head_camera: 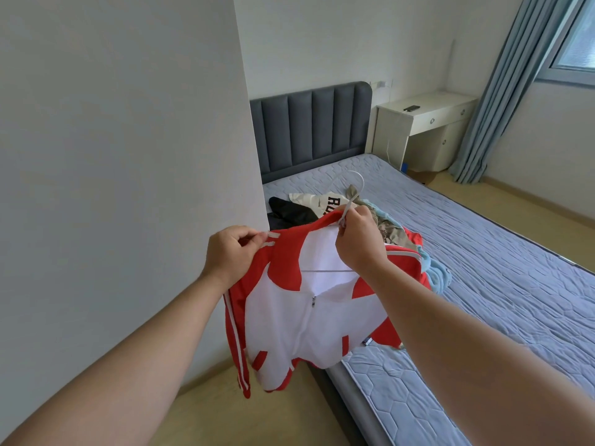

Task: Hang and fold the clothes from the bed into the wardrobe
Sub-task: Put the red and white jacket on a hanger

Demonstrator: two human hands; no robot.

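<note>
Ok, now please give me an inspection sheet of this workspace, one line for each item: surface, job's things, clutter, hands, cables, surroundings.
Surface: mattress, grey-blue and quilted, mostly bare.
Job's things: red and white jacket held up over the bed's edge; white hanger inside it, hook out at the collar; pile of clothes on the mattress.
Clutter: small dark object, perhaps a phone, on the white desk.
Hands: left hand pinches the jacket's shoulder; right hand pinches the hanger's neck.
Cables: white cable hanging beside the desk.
Surroundings: grey headboard, blue curtain, window; wardrobe not in view.
</note>
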